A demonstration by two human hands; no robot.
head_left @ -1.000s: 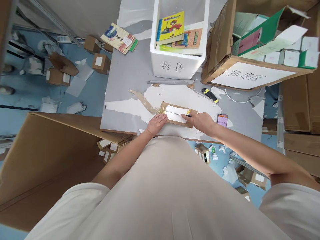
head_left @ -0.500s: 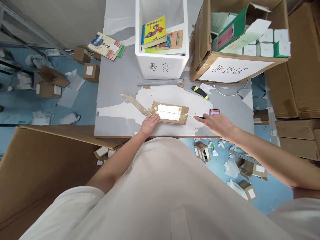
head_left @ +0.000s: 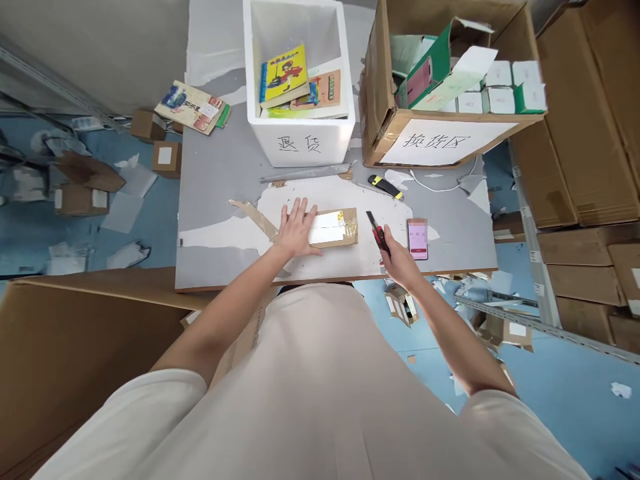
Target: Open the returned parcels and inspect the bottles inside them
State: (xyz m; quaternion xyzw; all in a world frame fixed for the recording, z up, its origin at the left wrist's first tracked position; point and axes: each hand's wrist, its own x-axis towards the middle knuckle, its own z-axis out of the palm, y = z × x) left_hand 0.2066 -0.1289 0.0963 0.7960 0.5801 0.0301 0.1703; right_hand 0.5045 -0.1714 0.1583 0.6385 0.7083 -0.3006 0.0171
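Head view: the left hand (head_left: 299,230) is resting wide open, fingers spread, across the left end of the taped cardboard parcel (head_left: 331,229) at mid-frame, likely steadying it, while the right hand (head_left: 400,260) is gripping a red-and-black utility knife (head_left: 379,235), apparently holding it clear.

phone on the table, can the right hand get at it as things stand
Probably yes: the phone lies right beside the right hand, with no object showing between them. That hand holds a red-and-black cutter, though, so picking the phone up would likely mean freeing its fingers first.
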